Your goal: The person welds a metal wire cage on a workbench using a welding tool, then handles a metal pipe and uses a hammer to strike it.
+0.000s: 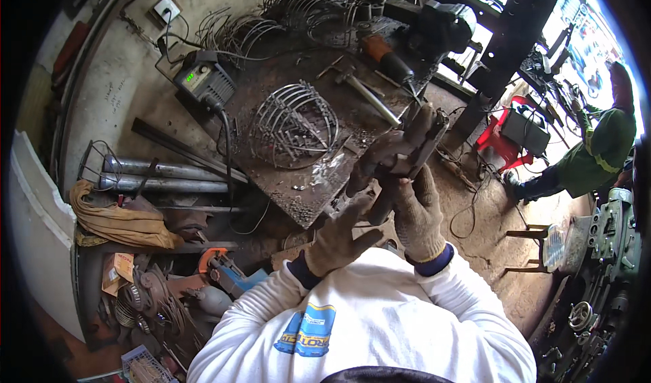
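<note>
My left hand (pixel 338 239), in a knitted work glove, has its fingers and thumb spread apart. It is close to the lower side of a dark, rusty metal piece (pixel 397 154) that looks like a bench vise at the table corner. My right hand (pixel 419 221), gloved too, closes its fingers at the near end of that piece; the exact grip is partly hidden. Beyond my hands, a bowl-shaped cage of bent metal rods (pixel 296 124) sits on the grimy metal table (pixel 288 192). A hammer (pixel 369 97) and an orange-and-black angle grinder (pixel 388 59) lie farther back.
A welding machine (pixel 203 78) with a cable stands at the table's left. Wire coils (pixel 302 6) lie at the back, metal pipes (pixel 166 174) at left. A stool (pixel 553 246), a red chair (pixel 498 145) and another person (pixel 583 149) are at right, with a lathe-like machine (pixel 616 227).
</note>
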### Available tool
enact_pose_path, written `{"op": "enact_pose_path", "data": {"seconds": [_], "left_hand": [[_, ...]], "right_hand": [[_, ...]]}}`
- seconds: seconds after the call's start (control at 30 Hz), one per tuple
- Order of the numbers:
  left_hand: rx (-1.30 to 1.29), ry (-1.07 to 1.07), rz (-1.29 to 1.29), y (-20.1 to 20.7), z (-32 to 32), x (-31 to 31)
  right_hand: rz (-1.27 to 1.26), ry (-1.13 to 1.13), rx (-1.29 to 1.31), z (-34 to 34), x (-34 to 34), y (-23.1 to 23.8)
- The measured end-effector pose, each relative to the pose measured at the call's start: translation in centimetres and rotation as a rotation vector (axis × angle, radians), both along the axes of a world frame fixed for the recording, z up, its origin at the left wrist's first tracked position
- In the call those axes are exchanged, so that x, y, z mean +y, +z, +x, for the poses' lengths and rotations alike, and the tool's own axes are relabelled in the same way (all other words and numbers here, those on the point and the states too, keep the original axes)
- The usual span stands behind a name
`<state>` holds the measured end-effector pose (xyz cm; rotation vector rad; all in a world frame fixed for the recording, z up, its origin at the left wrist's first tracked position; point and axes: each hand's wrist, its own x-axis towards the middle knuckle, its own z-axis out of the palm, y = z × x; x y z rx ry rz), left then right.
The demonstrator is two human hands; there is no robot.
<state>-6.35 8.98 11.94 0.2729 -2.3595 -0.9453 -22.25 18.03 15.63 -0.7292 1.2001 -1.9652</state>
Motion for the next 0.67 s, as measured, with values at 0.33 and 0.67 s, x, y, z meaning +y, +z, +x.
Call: {"op": "enact_pose_path", "data": {"seconds": [0.33, 0.67], "left_hand": [[-0.074, 0.257, -0.442, -6.0, -7.6, 4.3], [-0.123, 0.116, -0.403, -6.5, -10.0, 3.4]], "right_hand": [[0.330, -0.208, 0.362, -4.5, 3.5, -2.8], [0.645, 0.079, 0.523, -9.0, -1.3, -0.7]]}}
